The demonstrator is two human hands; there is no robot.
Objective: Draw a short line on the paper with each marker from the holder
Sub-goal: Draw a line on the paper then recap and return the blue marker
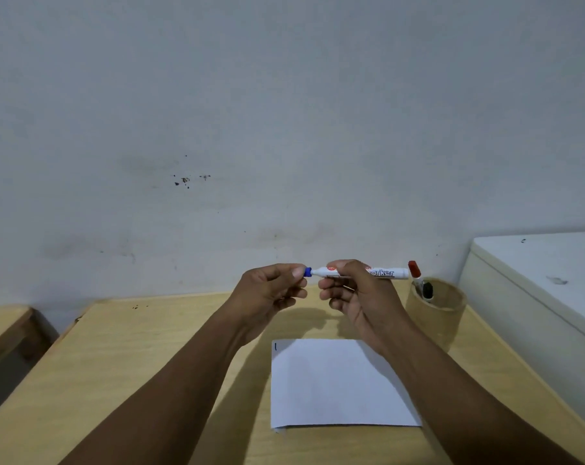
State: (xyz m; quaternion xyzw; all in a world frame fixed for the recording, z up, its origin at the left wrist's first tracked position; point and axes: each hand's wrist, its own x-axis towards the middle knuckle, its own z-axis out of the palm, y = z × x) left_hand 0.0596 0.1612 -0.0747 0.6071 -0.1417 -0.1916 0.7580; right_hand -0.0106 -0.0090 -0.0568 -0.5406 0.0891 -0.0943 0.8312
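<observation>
- Here the blue marker (358, 272) lies level in the air above the far edge of the table (150, 347), its long axis running left to right across the view, white barrel lettered, blue end pointing to the person's left.
- The right hand (358, 297) wraps the middle of the barrel, fingers curled closed on it.
- The left hand (271, 290) pinches the blue cap (307, 272) at that end between thumb and forefinger; whether the cap is seated or just free I cannot tell.
- So the cap end meets the left fingers directly along the barrel's axis, and any push or pull must run straight along that line.
- Below, near the person, the paper (338, 384) carries one short blue stroke (275, 346) at its far left corner.
- The holder (435, 310) stands to the right, just beyond the paper, with a red marker (414, 270) and a black marker (427, 290) inside.
</observation>
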